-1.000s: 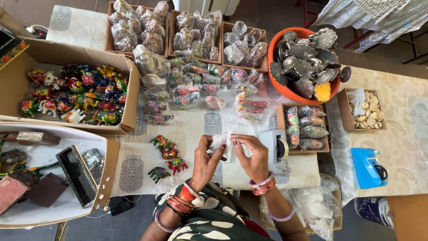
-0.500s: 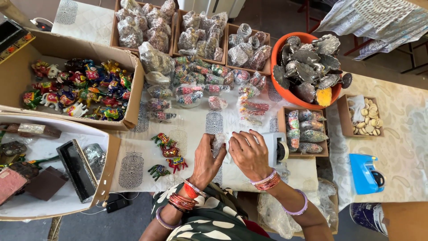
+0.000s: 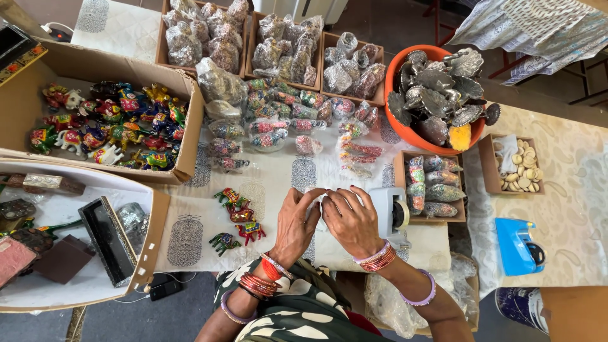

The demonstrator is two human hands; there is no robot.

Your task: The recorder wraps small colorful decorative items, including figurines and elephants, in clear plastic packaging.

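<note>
My left hand [image 3: 295, 220] and my right hand [image 3: 352, 218] meet fingertip to fingertip just above the printed white cloth [image 3: 278, 177]. Both pinch a small pale packet [image 3: 318, 198], which the fingers mostly hide. Both wrists carry bangles. A white tape dispenser [image 3: 390, 212] stands right beside my right hand. To the left of my left hand lie several small painted animal figures [image 3: 238, 220].
A cardboard box of painted elephants [image 3: 114, 126] sits at the left, above a white tray with dark boxes [image 3: 76, 253]. Wrapped figures [image 3: 278, 120] fill the cloth and rear boxes. An orange bowl of metal pieces [image 3: 437, 95] and a blue dispenser [image 3: 518, 246] are at the right.
Both hands have drawn closer together and closed over the packet, with the right hand now nearer the tape dispenser.
</note>
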